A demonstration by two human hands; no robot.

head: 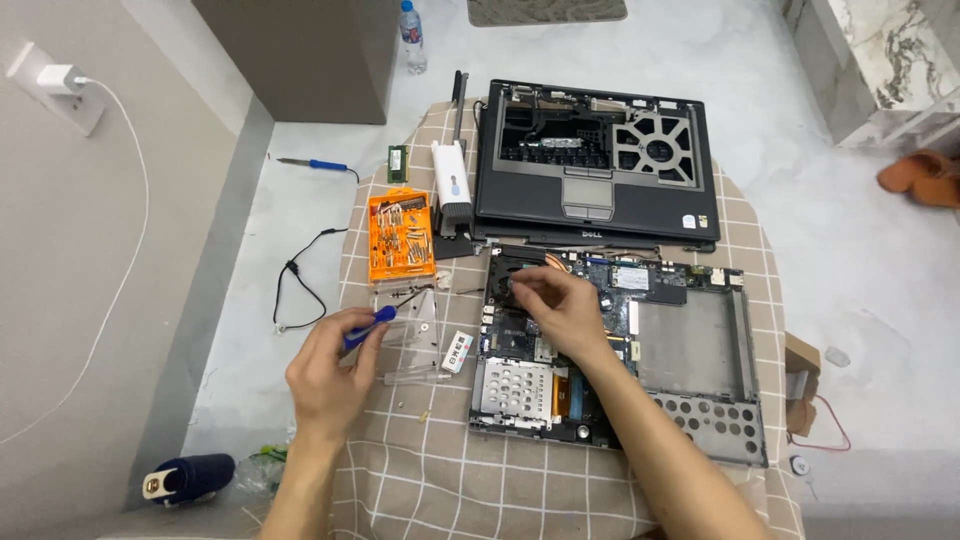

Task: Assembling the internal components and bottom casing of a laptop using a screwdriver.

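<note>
A laptop lies taken apart on a checked cloth (pixel 520 480). Its lower chassis with the bare circuit board (pixel 610 345) sits in front of me. My right hand (pixel 560 305) rests on the board's upper left, fingers pinched near the fan and copper heat pipe; whether it grips a small part I cannot tell. My left hand (pixel 335 365) is closed around a blue-handled screwdriver (pixel 368 325), held over a clear plastic lid (pixel 410 335) left of the chassis.
The dark palm-rest cover (pixel 595 165) lies behind the chassis. An orange bit case (pixel 400 235), a white tool (pixel 452 185) and a memory module (pixel 398 162) sit at the left. A soldering iron (pixel 315 164), cables, a water bottle (pixel 412 35) and a cardboard box (pixel 800 385) are on the floor.
</note>
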